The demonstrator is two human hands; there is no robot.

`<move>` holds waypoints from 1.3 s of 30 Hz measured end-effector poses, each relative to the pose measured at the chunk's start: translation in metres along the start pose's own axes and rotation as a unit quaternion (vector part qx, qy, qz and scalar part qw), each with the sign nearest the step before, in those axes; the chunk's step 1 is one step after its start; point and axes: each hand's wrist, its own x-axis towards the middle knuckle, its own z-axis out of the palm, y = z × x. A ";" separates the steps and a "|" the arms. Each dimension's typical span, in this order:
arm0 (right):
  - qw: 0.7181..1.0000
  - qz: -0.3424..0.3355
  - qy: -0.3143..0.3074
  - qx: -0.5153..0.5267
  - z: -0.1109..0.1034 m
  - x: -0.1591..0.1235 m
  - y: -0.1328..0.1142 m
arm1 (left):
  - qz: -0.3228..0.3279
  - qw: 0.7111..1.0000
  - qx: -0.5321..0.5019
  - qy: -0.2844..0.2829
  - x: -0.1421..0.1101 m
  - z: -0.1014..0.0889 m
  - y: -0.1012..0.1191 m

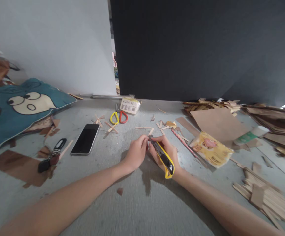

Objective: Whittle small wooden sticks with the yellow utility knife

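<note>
My right hand (168, 149) grips a yellow and black utility knife (164, 155), its front end pointing away toward my left fingers. My left hand (136, 152) pinches a short wooden craft stick (151, 131), whose pale tip pokes out above the fingertips. Both hands meet low over the grey surface, and the knife's blade is hidden or too small to make out. Just beyond them lies a loose craft stick (143, 127). Sticks crossed into an X (111, 127) rest to the left, near scissors (118, 117) with one yellow and one red handle.
A black phone (85, 139) and keys (50, 160) lie left, beside a blue cushion (31, 105). On the right are a yellow packet (210, 149), a striped rod (184, 142), cardboard (218, 124), a green-white tube (252, 134) and piled sticks (267, 193). A dark panel (201, 49) stands behind.
</note>
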 end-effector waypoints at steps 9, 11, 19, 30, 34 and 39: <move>1.000 0.025 0.006 0.019 -0.002 0.002 0.001 | 0.016 1.000 0.020 0.000 -0.001 0.000 0.000; 1.000 0.025 0.007 0.015 -0.001 0.002 0.002 | 0.013 1.000 0.023 0.003 -0.001 0.000 -0.001; 0.999 0.039 0.001 0.037 0.003 -0.001 -0.002 | 0.012 1.000 0.010 0.015 0.000 0.002 -0.002; 0.989 0.064 0.018 0.129 0.008 -0.003 0.010 | -0.032 0.992 -0.124 -0.023 0.004 0.003 -0.010; 0.984 0.065 0.021 0.163 0.009 0.000 0.009 | -0.064 0.974 -0.211 -0.060 0.007 0.000 -0.007; 0.978 0.076 0.020 0.191 0.009 0.003 0.010 | -0.068 0.967 -0.230 -0.085 0.009 -0.003 -0.005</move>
